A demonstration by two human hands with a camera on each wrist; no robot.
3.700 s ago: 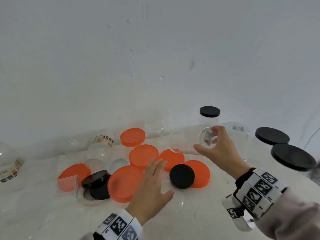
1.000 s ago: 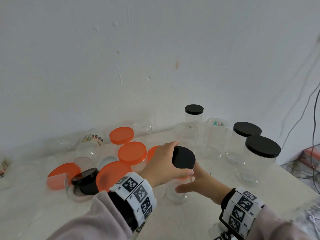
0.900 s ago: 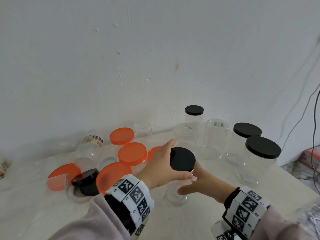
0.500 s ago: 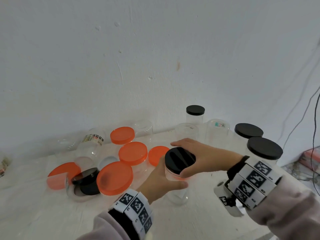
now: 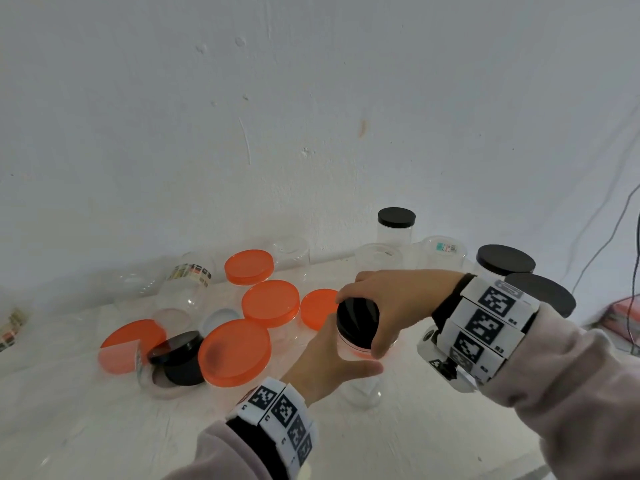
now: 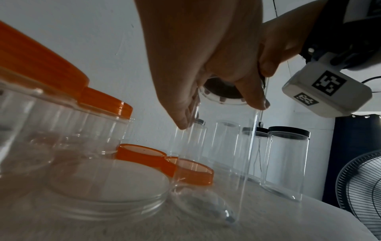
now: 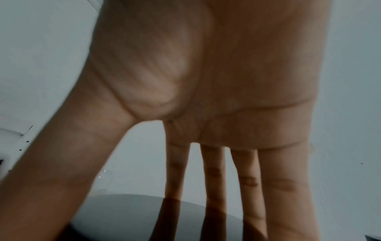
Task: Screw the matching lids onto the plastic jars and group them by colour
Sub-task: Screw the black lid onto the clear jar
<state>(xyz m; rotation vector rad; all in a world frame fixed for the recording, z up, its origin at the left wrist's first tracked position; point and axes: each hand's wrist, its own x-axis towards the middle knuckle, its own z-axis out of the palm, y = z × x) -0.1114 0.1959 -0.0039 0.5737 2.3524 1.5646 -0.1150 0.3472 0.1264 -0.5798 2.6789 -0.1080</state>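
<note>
The black lid point(image 5: 357, 323) sits on the mouth of a tall clear jar point(image 5: 360, 375) that stands on the white worktop point(image 5: 433, 441), just right of centre in the head view. The right hand point(image 5: 398, 303) arches over it from 3 o'clock, fingers and thumb curled round the lid's rim. The left hand point(image 5: 329, 362) comes in from 7 o'clock, thumb and fingers wrapped round the jar wall just under the lid, bracing it. The step in hand looks like screwing this black lid down; whether the thread is fully home cannot be told. The next move likely calls for the right hand to turn while the left holds the jar steady, then for the jar to go to the black-lidded jars point(image 5: 504, 268) at 2 o'clock.

At 9 to 11 o'clock stand the orange-lidded jars point(image 5: 270, 303), with a loose orange lid point(image 5: 317, 308) just behind the left hand and a second black lid point(image 5: 180, 355) lying in a jar tipped on its side at 9 o'clock.

The left wrist view shows what the head view cannot: the lid's underside seated inside the jar's clear neck, the left fingers point(image 6: 253, 96) pressed on the shoulder, and a floor fan point(image 6: 360, 187) at the far right. The right wrist view gives only the palm and the lid's dark top below the fingertips.
</note>
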